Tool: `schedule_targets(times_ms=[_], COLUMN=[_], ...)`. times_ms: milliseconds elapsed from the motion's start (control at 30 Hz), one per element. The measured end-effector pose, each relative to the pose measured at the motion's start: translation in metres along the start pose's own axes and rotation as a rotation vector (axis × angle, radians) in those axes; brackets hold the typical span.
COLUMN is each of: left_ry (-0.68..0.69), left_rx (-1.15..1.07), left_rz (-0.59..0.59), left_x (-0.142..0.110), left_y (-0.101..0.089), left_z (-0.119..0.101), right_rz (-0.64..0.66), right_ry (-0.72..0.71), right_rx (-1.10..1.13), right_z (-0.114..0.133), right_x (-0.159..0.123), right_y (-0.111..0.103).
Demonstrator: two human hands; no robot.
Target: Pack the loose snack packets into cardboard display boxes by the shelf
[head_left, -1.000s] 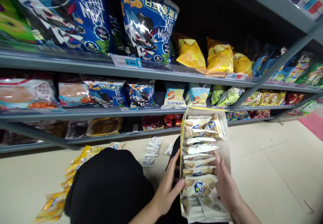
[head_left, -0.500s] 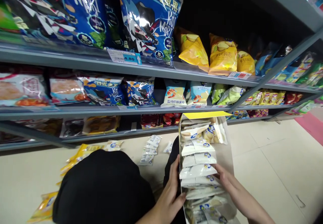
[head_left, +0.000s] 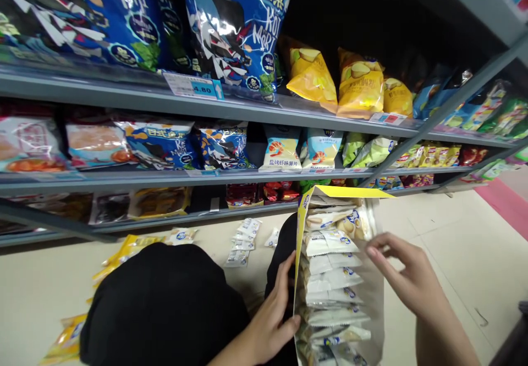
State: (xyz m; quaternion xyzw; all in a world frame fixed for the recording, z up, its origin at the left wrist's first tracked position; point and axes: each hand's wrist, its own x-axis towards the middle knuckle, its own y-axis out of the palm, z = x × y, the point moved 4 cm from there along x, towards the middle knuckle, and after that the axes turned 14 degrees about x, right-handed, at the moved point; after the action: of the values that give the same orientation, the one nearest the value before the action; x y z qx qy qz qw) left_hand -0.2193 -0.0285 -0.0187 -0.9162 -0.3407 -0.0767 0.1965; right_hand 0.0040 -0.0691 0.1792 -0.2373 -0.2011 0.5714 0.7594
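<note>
An open cardboard box [head_left: 302,215] with a yellow end flap stands tilted by my right knee. Inside it, small white snack packets [head_left: 334,278] lie in a stacked row, with a few packets laid differently at the far end. My left hand [head_left: 274,311] grips the box's left wall, thumb over the rim and fingers down the outside. My right hand [head_left: 406,270] is over the right wall, with thumb and forefinger curled together at the tips. Whether it pinches anything there cannot be made out.
Shelves of snack bags run across the front, with blue bags [head_left: 235,36] and yellow bags [head_left: 361,86] on the upper one. Loose white packets [head_left: 243,242] and yellow packages [head_left: 68,338] lie on the tiled floor. My dark-clothed knee [head_left: 165,305] is left of the box.
My right hand has come up out of the box, away from the packets and to the right. The left hand stays on the left wall. The whole view has shifted slightly.
</note>
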Motion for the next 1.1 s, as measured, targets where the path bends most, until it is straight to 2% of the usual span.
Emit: schedule_targets(times_ms=[67,100,233,333,400,467,600,667,700,800,933,1000,1100], left_ry=[-0.030,-0.037,-0.025,-0.025,-0.026,-0.024,-0.021,-0.026,-0.026,-0.027,-0.040,-0.050,-0.060], left_rx=[-0.028,-0.047,-0.161,-0.221,-0.227,-0.205,-0.167,-0.182,-0.191,-0.204,-0.193,-0.185,-0.206], left_rz=[0.051,0.065,0.022,0.019,0.016,0.004,0.000,0.008,0.010,0.014,0.008,0.002,-0.020], left_x=[0.000,0.000,0.001,0.000,-0.002,-0.005,-0.009,-0.009,-0.008,-0.007,-0.007,-0.007,-0.007], left_y=[0.000,0.000,0.000,0.003,0.004,0.006,0.008,0.008,0.008,0.008,0.010,0.010,0.009], left_z=[-0.002,-0.003,-0.004,-0.004,-0.001,0.003,0.011,0.011,0.010,0.009,0.014,0.017,0.019], right_rz=[0.093,0.172,0.491,0.610,0.611,0.533,0.149,0.068,0.103,0.378,0.657,0.730,0.743], right_ry=[-0.135,-0.144,-0.110,-0.084,-0.071,-0.105,-0.269,-0.318,-0.305,-0.181,-0.066,-0.035,-0.031], right_rx=[0.035,0.022,-0.108,-0.138,-0.133,-0.126,-0.121,-0.168,-0.214,-0.352,-0.304,-0.236,-0.186], right_z=[0.004,0.003,-0.003,-0.001,0.005,0.014,0.038,0.045,0.046,0.038,0.026,0.020,0.014], right_x=[0.020,0.029,0.046,0.041,0.036,0.034,0.044,0.055,0.063,0.088,0.125,0.141,0.156], right_y=[0.005,0.011,0.038,0.046,0.044,0.035,0.007,0.002,0.004,0.023,0.045,0.052,0.061])
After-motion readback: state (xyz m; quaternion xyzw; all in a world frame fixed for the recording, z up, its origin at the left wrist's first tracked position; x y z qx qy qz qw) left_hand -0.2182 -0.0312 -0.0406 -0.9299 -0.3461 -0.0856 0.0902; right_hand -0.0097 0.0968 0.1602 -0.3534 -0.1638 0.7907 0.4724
